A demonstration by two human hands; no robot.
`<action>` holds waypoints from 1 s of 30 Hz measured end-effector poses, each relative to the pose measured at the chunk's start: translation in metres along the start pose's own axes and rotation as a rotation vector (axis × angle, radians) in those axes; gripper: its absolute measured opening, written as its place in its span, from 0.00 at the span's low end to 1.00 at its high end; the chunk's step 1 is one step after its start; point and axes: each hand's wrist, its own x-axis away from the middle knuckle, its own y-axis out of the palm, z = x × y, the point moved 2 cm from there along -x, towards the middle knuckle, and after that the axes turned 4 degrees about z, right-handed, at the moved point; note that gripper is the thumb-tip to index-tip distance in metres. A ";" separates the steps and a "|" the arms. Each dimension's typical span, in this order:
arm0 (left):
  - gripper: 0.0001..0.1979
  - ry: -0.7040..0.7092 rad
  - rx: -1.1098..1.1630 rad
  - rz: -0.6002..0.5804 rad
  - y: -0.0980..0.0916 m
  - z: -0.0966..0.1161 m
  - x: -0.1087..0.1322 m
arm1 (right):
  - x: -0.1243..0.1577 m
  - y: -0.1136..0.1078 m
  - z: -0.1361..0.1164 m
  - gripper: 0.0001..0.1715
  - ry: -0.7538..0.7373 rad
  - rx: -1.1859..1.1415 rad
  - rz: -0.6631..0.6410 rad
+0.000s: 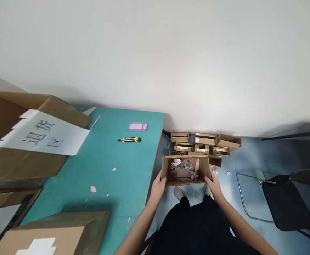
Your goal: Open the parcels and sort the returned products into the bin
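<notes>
Table: a teal-topped table [99,170] stood to the left, with a yellow-and-black utility knife [129,140] lying on it.
Stack: small cardboard boxes [205,143] sat piled on the floor [250,156], just beyond the held box.
Box: an open cardboard box [186,170] was held between the hands, just beside the table's edge.
Left hand: the left hand [158,188] was curled around the box's near left corner, gripping it.
Right hand: the right hand [214,186] gripped the near right corner the same way.
Contents: crumpled paper and plastic wrap [183,169] lay inside the box.

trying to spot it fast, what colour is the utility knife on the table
The utility knife is yellow and black, clearest in the head view.
</notes>
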 end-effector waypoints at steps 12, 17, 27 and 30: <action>0.28 -0.177 -0.099 -0.263 0.232 -0.022 0.018 | -0.040 -0.190 0.110 0.42 0.133 0.007 0.312; 0.28 -0.215 -0.071 -0.438 0.371 -0.032 0.023 | -0.070 -0.299 0.158 0.41 0.174 0.058 0.447; 0.30 -0.143 -0.086 -0.624 0.584 -0.048 -0.008 | -0.152 -0.432 0.238 0.43 0.192 0.083 0.621; 0.31 -0.156 -0.093 -0.635 0.624 -0.065 -0.022 | -0.185 -0.456 0.259 0.42 0.160 0.109 0.609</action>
